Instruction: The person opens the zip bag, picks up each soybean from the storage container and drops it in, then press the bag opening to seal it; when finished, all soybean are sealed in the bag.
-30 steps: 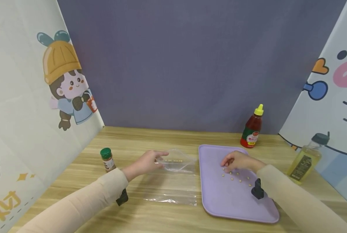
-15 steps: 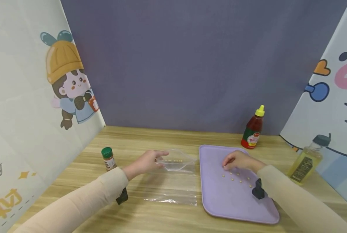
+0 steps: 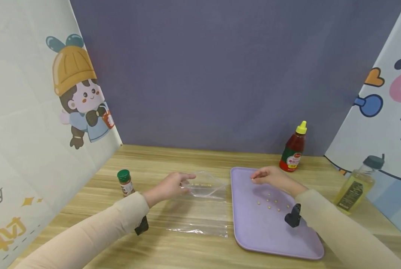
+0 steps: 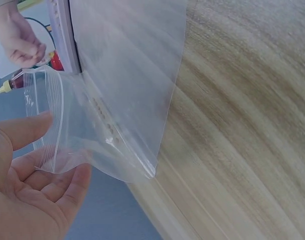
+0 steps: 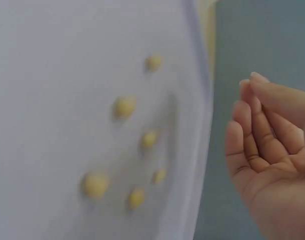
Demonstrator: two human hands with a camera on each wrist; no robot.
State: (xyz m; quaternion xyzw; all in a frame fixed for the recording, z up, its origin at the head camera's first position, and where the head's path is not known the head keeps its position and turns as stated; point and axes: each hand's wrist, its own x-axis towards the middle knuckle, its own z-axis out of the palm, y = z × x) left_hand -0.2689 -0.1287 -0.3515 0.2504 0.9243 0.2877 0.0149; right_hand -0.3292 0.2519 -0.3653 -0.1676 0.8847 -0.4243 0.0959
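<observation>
My left hand holds a clear zip bag at its gaping mouth, thumb on one side and curled fingers on the other. Several soybeans lie in a row inside the bag. Over the far left part of a lilac tray, my right hand pinches a tiny pale soybean between thumb and fingertips. In the right wrist view those fingertips meet and hide it. Several more soybeans are scattered on the tray beneath the right wrist.
A green-capped spice jar stands left, partly behind the left forearm. Behind the tray is a red sauce bottle with a yellow cap. An oil bottle stands beyond the right sleeve. The bag's lower part lies flat on the wooden table.
My right hand has picked a soybean off the tray, lifted it and moved slightly left and away toward the tray's far side. The left hand and bag have stayed nearly still.
</observation>
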